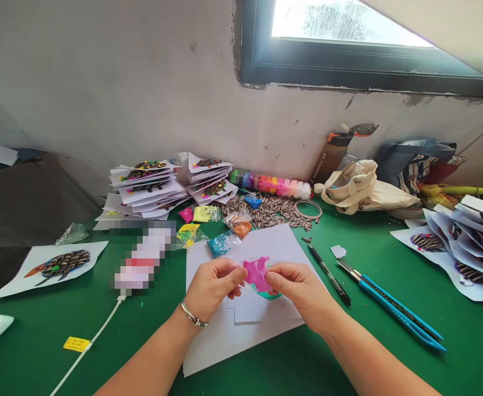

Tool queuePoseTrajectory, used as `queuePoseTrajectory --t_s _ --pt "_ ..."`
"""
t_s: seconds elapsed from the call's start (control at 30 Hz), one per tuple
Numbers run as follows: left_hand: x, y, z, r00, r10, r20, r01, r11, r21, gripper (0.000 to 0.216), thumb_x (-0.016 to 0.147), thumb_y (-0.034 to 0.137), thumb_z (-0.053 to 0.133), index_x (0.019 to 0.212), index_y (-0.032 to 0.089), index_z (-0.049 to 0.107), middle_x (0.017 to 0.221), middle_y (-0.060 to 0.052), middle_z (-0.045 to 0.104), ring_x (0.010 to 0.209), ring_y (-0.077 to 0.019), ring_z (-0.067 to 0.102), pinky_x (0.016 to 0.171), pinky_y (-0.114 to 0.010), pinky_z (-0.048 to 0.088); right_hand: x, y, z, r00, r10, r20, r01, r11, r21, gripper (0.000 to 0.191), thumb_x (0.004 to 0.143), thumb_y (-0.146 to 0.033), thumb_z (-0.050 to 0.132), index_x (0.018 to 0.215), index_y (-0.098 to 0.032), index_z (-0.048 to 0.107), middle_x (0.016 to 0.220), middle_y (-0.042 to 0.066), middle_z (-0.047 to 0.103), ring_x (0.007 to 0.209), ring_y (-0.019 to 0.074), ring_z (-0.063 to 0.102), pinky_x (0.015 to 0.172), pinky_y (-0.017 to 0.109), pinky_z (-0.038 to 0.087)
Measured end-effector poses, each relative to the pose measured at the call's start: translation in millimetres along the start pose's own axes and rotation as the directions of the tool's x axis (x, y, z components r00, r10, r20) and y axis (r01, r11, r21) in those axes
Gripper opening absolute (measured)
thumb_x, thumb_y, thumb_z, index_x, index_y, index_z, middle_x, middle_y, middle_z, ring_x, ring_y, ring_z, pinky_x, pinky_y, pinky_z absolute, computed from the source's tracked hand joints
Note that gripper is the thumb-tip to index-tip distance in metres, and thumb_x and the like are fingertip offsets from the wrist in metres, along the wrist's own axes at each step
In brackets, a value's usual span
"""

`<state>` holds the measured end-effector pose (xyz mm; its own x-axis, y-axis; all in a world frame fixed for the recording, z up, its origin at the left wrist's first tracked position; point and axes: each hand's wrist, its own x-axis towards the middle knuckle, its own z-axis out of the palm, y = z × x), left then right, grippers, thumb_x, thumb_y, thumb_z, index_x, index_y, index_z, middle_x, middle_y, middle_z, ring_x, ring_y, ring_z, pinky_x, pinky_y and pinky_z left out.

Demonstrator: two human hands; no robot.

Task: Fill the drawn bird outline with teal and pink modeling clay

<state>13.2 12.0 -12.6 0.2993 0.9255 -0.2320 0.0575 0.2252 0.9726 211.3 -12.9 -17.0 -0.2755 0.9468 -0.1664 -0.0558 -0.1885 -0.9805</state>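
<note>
Between my two hands is a small clear bag of magenta modelling clay [256,273]. My left hand [221,279], with a metal bracelet at the wrist, pinches its left side. The fingers of my right hand [290,283] are closed on its right side. Below the bag, partly hidden by it, a teal shape [270,295] with drawn lines shows on a small sheet of white paper [249,316]. That sheet lies on a larger white sheet [208,352]. Just beyond my hands are bags of blue clay [220,245] and orange clay [241,226].
Sunflower seeds [272,209] are heaped at the back, near a tape roll [308,209]. A pen [327,272] and blue tweezers [401,313] lie to the right. Stacked seed pictures [150,190] stand back left, others [467,247] far right. A white cable [105,324] crosses the left.
</note>
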Motion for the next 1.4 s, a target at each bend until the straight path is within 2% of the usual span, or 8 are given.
queuePoseTrajectory --t_s 0.17,0.23,0.33,0.4,0.6,0.83,1.1,1.4 --pt "-1.8 -1.2 -2.1 0.999 0.024 0.029 -0.024 1.0 0.001 0.062 0.064 0.039 0.079 0.117 0.017 0.057 0.103 -0.009 0.065 0.087 -0.0197 0.061 0.073 -0.03 0.05 -0.8 -3.3 1.7 0.999 -0.002 0.049 0.005 0.998 -0.065 0.022 0.081 -0.036 0.064 0.072 -0.015 0.066 0.068 0.0 0.058 0.067 0.0116 0.047 0.063 0.025 0.037" --pt "-2.2 -0.9 -0.2 0.996 0.006 0.09 -0.005 1.0 -0.017 0.055 0.064 0.037 0.079 0.11 0.015 0.061 0.1 -0.009 0.066 0.086 -0.0197 0.061 0.073 -0.03 0.05 -1.3 -4.0 3.9 0.998 0.013 0.053 -0.008 0.996 -0.092 0.021 0.081 -0.034 0.064 0.071 -0.015 0.065 0.069 0.0 0.059 0.068 0.0121 0.048 0.064 0.025 0.036" --pt "-2.6 0.4 3.0 0.989 -0.018 0.149 0.019 1.0 -0.004 0.033 0.067 0.038 0.076 0.084 0.011 0.066 0.071 -0.004 0.065 0.065 -0.0138 0.057 0.061 -0.025 0.047 -1.4 -2.8 6.3 0.998 0.046 0.048 -0.041 0.994 -0.096 0.021 0.079 -0.034 0.067 0.07 -0.015 0.063 0.07 0.001 0.06 0.068 0.0125 0.049 0.064 0.025 0.036" --pt "-2.7 1.6 4.3 0.988 -0.021 0.15 0.02 1.0 0.007 0.03 0.069 0.039 0.074 0.076 0.012 0.064 0.063 -0.001 0.061 0.058 -0.0114 0.053 0.056 -0.023 0.044 -1.1 -1.5 6.9 0.996 0.055 0.066 -0.051 0.997 -0.058 0.022 0.077 -0.034 0.069 0.069 -0.015 0.061 0.069 0.0 0.059 0.066 0.0116 0.047 0.062 0.024 0.035" --pt "-1.2 2.7 4.2 0.989 -0.022 0.147 0.024 1.0 -0.015 0.033 0.07 0.044 0.073 0.072 0.012 0.062 0.059 0.0 0.059 0.053 -0.0098 0.051 0.053 -0.022 0.042 -1.4 -1.6 8.2 0.99 -0.016 0.143 0.006 0.998 0.068 0.022 0.079 -0.033 0.068 0.068 -0.015 0.06 0.069 0.001 0.062 0.069 0.0125 0.052 0.066 0.025 0.038" --pt "-2.6 -0.1 5.9 0.977 -0.017 0.214 0.017 1.0 0.002 0.033 0.073 0.043 0.071 0.072 0.012 0.063 0.062 -0.002 0.061 0.058 -0.0112 0.052 0.055 -0.023 0.042 -5.4 1.8 9.4 0.994 -0.047 0.101 0.06 0.99 -0.125 0.023 0.079 -0.034 0.067 0.066 -0.017 0.059 0.069 0.001 0.063 0.069 0.014 0.051 0.064 0.026 0.037" --pt "-2.8 3.4 4.7 0.977 0.036 0.211 -0.046 0.998 0.045 0.033 0.077 0.046 0.065 0.076 0.013 0.064 0.064 -0.002 0.059 0.059 -0.0115 0.049 0.057 -0.024 0.041 -4.6 -6.2 10.2 0.988 -0.028 0.151 0.036 0.998 -0.054 0.023 0.086 -0.029 0.055 0.068 -0.017 0.062 0.069 0.001 0.059 0.069 0.013 0.05 0.068 0.025 0.039" --pt "-5.3 4.7 8.6 0.974 0.068 0.215 -0.073 0.997 0.014 0.029 0.079 0.042 0.063 0.078 0.013 0.063 0.065 0.0 0.056 0.06 -0.0108 0.048 0.056 -0.023 0.04 -3.8 -1.2 10.7 0.99 -0.064 -0.127 0.028 0.963 -0.269 0.023 0.08 -0.022 0.052 0.059 -0.018 0.045 0.059 -0.005 0.037 0.057 0.0094 0.031 0.052 0.023 0.026"
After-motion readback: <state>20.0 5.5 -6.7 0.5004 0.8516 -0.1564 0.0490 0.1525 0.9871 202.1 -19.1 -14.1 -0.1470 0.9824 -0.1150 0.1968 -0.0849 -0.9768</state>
